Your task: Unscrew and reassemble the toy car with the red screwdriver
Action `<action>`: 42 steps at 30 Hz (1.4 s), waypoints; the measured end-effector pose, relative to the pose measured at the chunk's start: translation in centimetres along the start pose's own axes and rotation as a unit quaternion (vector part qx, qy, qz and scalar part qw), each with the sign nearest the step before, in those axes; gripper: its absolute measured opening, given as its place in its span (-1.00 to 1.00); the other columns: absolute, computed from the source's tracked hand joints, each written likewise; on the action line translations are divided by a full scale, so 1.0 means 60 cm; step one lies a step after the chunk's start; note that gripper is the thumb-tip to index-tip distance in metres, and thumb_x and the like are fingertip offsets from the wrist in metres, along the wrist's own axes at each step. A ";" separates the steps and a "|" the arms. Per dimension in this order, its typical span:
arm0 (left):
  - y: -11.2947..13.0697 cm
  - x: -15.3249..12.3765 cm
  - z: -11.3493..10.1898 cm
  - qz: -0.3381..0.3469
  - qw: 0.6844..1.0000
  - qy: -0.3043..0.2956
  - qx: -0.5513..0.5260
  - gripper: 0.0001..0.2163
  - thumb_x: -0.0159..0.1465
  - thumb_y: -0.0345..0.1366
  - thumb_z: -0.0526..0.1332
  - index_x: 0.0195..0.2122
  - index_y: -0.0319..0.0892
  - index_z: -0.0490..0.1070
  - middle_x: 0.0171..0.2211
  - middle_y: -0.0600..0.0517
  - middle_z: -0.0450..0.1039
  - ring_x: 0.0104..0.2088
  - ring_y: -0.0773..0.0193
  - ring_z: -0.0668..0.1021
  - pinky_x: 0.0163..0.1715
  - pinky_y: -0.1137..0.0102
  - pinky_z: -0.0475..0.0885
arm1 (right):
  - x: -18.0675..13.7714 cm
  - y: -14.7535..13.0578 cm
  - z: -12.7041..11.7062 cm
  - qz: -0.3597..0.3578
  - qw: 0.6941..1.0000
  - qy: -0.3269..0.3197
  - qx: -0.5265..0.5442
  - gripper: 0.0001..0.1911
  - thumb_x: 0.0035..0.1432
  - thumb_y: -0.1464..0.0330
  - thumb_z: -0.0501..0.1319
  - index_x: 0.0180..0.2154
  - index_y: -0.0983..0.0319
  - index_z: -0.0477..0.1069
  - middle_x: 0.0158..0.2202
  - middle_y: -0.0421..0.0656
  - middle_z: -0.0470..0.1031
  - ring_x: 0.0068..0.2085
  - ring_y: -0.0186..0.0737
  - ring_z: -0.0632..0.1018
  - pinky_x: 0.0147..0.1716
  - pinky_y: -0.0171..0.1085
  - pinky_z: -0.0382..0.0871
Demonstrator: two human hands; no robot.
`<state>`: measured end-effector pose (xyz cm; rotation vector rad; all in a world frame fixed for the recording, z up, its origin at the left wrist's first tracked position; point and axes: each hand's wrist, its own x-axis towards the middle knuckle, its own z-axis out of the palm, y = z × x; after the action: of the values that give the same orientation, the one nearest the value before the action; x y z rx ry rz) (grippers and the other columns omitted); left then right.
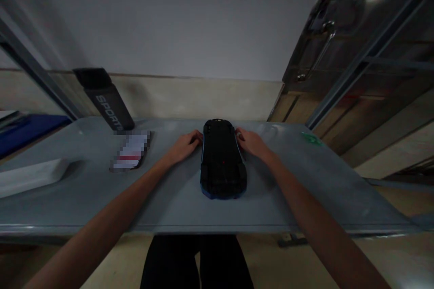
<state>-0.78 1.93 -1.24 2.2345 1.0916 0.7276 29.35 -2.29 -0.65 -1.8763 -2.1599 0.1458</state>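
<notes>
At table [84,189] centre, 12 o'clock, a dark toy car [222,160] is seen lying flat. Left hand [185,145] is placed at its 10, right hand [253,143] at its 2. Fingers are curled against both flanks; firm grip cannot be told. Contact made, car not yet lifted.

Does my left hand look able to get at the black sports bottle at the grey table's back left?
Probably yes: the left hand rests beside the black toy car, and only a flat packet lies between it and the black sports bottle.
</notes>
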 end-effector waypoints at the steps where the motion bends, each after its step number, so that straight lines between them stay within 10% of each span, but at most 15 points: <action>1: 0.000 0.000 0.000 -0.001 1.000 0.000 0.000 -0.79 0.34 -0.34 0.09 -0.13 -0.11 0.50 -0.23 0.01 0.66 -0.18 0.14 0.64 -0.02 0.24 0.52 | 0.000 0.001 0.000 -0.001 1.000 -0.002 0.001 -0.70 0.57 0.30 0.06 0.14 0.21 0.47 -0.10 0.00 0.72 -0.08 -0.05 0.67 -0.18 -0.25 0.34; 42: 0.000 0.000 -0.003 0.002 1.000 0.009 0.023 -0.79 0.33 -0.36 0.10 -0.12 -0.11 0.52 -0.24 0.01 0.68 -0.20 0.13 0.67 -0.06 0.26 0.54 | -0.003 -0.005 -0.004 -0.009 1.000 0.000 0.003 -0.73 0.55 0.32 0.09 0.12 0.18 0.48 -0.15 -0.05 0.72 -0.13 -0.07 0.67 -0.24 -0.25 0.32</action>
<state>-0.89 1.93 -1.11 2.2724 1.1241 0.7339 29.14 -2.56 -0.37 -1.8541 -2.1725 0.1479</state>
